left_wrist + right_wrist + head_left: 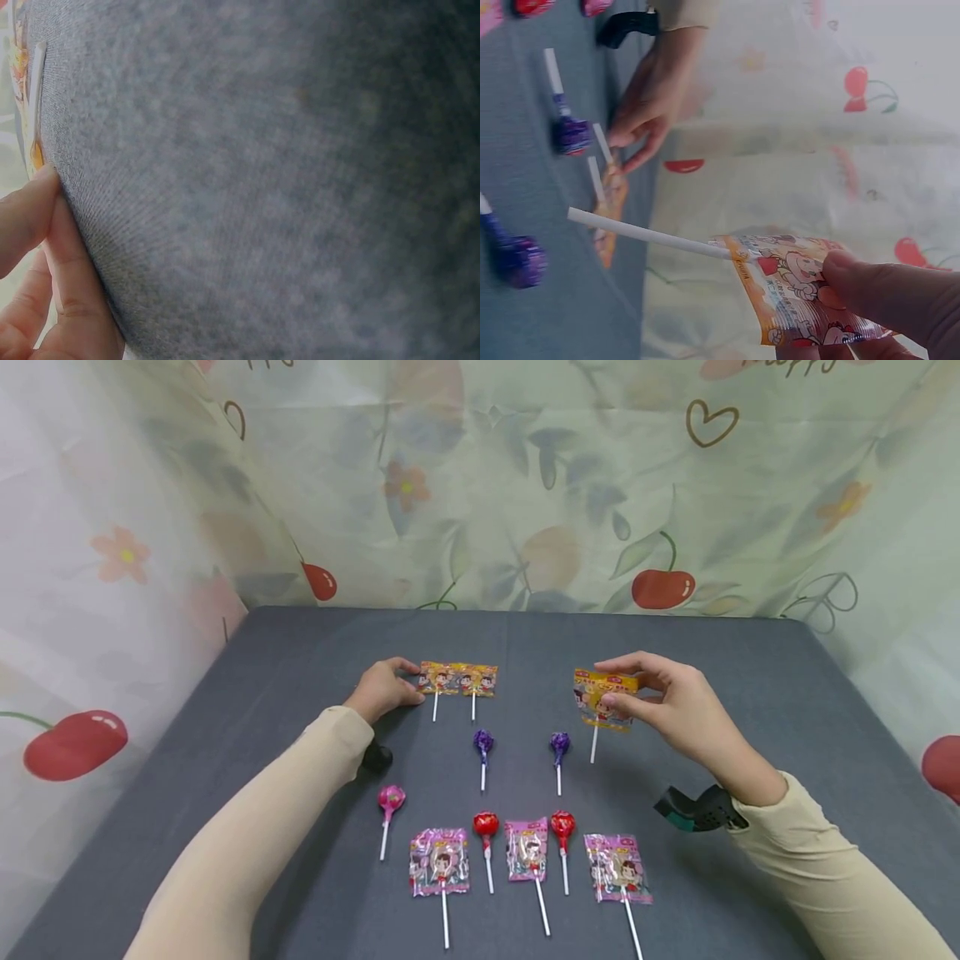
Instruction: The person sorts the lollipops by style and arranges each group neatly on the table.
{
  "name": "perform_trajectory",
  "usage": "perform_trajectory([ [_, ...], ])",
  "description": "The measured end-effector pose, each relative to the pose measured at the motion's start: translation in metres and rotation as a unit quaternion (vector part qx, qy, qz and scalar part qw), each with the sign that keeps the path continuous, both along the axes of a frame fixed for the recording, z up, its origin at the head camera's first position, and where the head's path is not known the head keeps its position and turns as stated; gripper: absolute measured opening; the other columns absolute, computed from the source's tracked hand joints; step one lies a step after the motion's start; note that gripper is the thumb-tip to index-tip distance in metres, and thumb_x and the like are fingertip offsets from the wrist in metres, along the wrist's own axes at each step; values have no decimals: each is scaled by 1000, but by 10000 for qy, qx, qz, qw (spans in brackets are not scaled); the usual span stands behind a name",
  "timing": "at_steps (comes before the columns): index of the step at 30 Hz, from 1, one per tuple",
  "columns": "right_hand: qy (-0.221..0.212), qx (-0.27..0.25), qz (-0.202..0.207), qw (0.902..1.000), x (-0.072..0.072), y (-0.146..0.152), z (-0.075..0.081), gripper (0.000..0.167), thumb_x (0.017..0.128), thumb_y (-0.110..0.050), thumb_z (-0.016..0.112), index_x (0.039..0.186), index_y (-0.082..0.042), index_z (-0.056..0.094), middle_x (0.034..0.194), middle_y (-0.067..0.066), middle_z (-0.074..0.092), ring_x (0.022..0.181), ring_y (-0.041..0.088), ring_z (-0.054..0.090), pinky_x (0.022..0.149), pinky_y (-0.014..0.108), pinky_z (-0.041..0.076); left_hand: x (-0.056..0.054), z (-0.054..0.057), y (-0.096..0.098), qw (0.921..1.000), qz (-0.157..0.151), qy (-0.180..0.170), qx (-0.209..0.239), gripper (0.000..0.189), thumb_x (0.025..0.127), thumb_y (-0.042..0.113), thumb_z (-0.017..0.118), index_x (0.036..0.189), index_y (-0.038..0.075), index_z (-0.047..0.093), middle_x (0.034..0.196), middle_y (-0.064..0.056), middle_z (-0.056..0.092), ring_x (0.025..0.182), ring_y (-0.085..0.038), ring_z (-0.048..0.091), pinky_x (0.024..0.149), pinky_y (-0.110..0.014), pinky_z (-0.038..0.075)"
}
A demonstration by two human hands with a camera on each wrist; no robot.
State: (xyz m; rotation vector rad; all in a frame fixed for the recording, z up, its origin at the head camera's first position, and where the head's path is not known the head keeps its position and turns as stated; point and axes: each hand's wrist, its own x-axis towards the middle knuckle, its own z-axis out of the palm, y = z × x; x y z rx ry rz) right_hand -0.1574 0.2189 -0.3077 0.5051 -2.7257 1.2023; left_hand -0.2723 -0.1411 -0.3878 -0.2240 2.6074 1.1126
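Observation:
My right hand [678, 697] pinches a lollipop in an orange printed wrapper [604, 700] between thumb and fingers. It is raised off the table, its white stick [649, 234] pointing away from the hand in the right wrist view. Two more orange-wrapped lollipops lie side by side toward the back of the table. At the edge of the left one [438, 678], my left hand [385, 689] pinches the wrapper with thumb and fingertip, low against the cloth. Nearest below the hands are two purple lollipops [483, 742] [559, 743], sticks toward me.
On the grey table [712, 893], nearer to me, lie a pink lollipop [391, 798], two red lollipops [486, 824] [562, 824] and three pink-wrapped ones [439, 862] [527, 850] [619, 868]. A floral curtain [465, 485] hangs behind and beside the table.

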Motion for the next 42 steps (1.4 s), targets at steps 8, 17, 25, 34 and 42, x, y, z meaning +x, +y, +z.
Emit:
perform_trajectory([
  [8, 266, -371, 174, 9988, -21, -18, 23, 32, 88, -20, 72, 119, -14, 67, 117, 7, 67, 87, 0, 64, 67, 20, 50, 1, 2, -1, 9999, -51, -69, 95, 50, 83, 8, 76, 129, 11, 57, 83, -3, 62, 69, -11, 54, 65, -26, 42],
  [17, -351, -1004, 371, 9936, -61, -43, 20, 34, 88, -16, 71, 121, -11, 65, 117, 9, 65, 77, 12, 65, 67, 27, 53, 0, 1, 0, 9999, -75, -51, 93, 50, 83, 9, 76, 129, 11, 57, 83, -3, 62, 69, -11, 54, 65, -25, 42],
  [25, -1181, -1192, 541, 9843, -99, -66, 5, 35, 89, -14, 70, 123, -10, 63, 129, 9, 61, 82, 13, 67, 72, 32, 55, 2, 2, 0, 9999, -122, 62, 66, 51, 82, 9, 77, 129, 10, 57, 84, -3, 62, 70, -11, 54, 66, -25, 42],
  [34, -2261, -1104, 312, 9673, -131, -72, -41, 38, 89, -11, 70, 126, -5, 60, 126, 15, 63, 73, 12, 64, 79, 41, 55, 2, 1, -1, 9999, -84, 53, 91, 51, 82, 8, 77, 129, 11, 57, 83, -3, 62, 69, -11, 54, 66, -25, 42],
  [42, -2775, -1175, 178, 9534, -144, -72, -68, 37, 88, -4, 70, 123, 2, 60, 93, 5, 73, 73, 9, 65, 74, 33, 56, 1, 1, -1, 9999, -99, 79, -38, 51, 82, 10, 77, 129, 12, 57, 89, -6, 64, 73, -13, 55, 68, -26, 41],
])
